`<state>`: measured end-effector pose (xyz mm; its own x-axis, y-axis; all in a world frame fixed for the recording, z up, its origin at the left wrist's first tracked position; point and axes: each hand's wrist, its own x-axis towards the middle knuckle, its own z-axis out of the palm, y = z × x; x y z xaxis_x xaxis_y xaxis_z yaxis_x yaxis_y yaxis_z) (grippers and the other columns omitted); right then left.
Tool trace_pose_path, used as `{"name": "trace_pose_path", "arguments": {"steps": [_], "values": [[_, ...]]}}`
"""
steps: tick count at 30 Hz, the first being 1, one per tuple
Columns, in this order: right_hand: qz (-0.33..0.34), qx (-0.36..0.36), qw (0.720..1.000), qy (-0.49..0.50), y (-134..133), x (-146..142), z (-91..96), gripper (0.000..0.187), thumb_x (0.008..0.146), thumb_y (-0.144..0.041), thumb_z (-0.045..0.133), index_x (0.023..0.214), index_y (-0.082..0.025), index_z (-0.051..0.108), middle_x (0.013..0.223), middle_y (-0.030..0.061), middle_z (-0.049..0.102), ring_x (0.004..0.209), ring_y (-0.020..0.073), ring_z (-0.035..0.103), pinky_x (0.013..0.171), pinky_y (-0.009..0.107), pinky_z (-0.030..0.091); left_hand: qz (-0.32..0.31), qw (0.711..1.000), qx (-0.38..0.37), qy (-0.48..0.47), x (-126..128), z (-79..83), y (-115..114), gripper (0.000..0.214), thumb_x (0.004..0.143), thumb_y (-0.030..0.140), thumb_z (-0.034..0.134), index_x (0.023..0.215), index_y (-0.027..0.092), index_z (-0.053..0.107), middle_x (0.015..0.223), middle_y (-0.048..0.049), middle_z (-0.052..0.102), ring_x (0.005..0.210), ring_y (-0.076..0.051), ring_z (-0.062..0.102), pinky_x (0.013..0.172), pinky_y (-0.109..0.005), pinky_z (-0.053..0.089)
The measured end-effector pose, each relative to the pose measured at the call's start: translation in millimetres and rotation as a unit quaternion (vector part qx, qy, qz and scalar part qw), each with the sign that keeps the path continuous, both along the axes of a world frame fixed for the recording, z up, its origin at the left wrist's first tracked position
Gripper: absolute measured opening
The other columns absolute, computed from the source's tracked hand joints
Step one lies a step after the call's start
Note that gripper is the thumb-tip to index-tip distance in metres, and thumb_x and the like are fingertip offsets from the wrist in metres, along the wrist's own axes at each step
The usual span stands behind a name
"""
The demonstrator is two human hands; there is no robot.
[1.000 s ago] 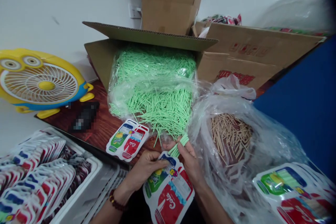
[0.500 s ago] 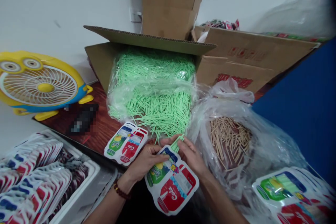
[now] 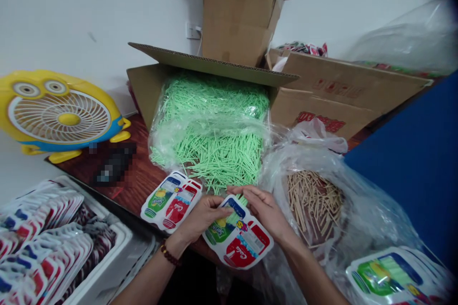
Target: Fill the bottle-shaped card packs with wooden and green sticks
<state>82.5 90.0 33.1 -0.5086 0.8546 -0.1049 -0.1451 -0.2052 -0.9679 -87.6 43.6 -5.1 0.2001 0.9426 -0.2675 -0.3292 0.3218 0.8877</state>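
So the packet (image 3: 239, 236) with the Sprite and Cola cans printed on it is held up by the table's (image 3: 139, 186) near edge, tilted, just in front of a big spilling pile of green sticks (image 3: 222, 157) in an open cardboard box (image 3: 143, 90). Left hand (image 3: 200, 219) has its grip clamped on the upper left of the packet, thumb flat on the front. Right hand (image 3: 266, 209) is curled at the packet's top, right against a small bunch of sticks (image 3: 242, 199) poking out; can't tell if that grip is pinching them or just pushing. Looks to me like the bunch is partway in, since some green shows through the clear window. IMO the next move calls for a straight push along the sticks, left hand steady so nothing bends. Brown sticks (image 3: 315, 205) sit in plastic over to the right, untouched.
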Motion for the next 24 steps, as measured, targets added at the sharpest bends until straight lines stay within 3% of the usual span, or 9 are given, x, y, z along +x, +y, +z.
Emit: {"name": "trace_pose_path", "arguments": {"steps": [5,10,16,21,24], "values": [[-0.01,0.089,0.992,-0.087,16,6,0.8,0.021,0.081,-0.036,0.064,0.094,-0.021,0.071,0.084,0.0004,0.069,0.073,0.014,0.06,0.067,0.025,0.045,0.024,0.999,0.031,0.015,3,1.2,7,0.024,0.072,0.035,0.074,0.08,0.012,0.074,0.069,-0.0026,0.071,0.058,-0.014,0.059,0.06,-0.025,0.046],[-0.038,0.126,0.984,-0.122,26,9,8.3,0.014,0.076,-0.032,0.068,0.071,-0.018,0.066,0.063,-0.0034,0.059,0.059,0.0112,0.051,0.056,0.023,0.04,0.042,0.997,0.053,0.038,2,4.7,13,0.026,0.075,0.038,0.07,0.075,0.012,0.073,0.06,0.0008,0.063,0.054,-0.011,0.051,0.054,-0.022,0.039],[-0.047,0.153,0.976,-0.15,29,-1,22.8,0.017,0.074,-0.034,0.069,0.069,-0.018,0.065,0.059,-0.0041,0.055,0.053,0.0101,0.045,0.05,0.022,0.035,0.08,0.992,0.082,0.056,-5,12.7,20,0.028,0.073,0.042,0.071,0.067,0.015,0.071,0.059,0.0022,0.059,0.055,-0.012,0.048,0.053,-0.022,0.035],[-0.039,0.153,0.974,-0.16,33,-7,21.2,0.021,0.074,-0.036,0.068,0.067,-0.019,0.06,0.058,-0.0046,0.054,0.052,0.0102,0.044,0.048,0.022,0.034,0.112,0.989,0.087,0.051,-8,13.9,21,0.029,0.07,0.045,0.072,0.071,0.015,0.072,0.061,0.0014,0.061,0.058,-0.014,0.05,0.054,-0.023,0.037],[-0.023,0.204,0.959,-0.196,32,-10,21.4,0.024,0.08,-0.039,0.063,0.068,-0.019,0.059,0.058,-0.0041,0.053,0.053,0.0114,0.045,0.05,0.023,0.034,0.124,0.988,0.085,0.038,-11,13.3,22,0.031,0.068,0.046,0.073,0.07,0.015,0.071,0.062,0.001,0.062,0.06,-0.014,0.051,0.055,-0.023,0.039]]}}
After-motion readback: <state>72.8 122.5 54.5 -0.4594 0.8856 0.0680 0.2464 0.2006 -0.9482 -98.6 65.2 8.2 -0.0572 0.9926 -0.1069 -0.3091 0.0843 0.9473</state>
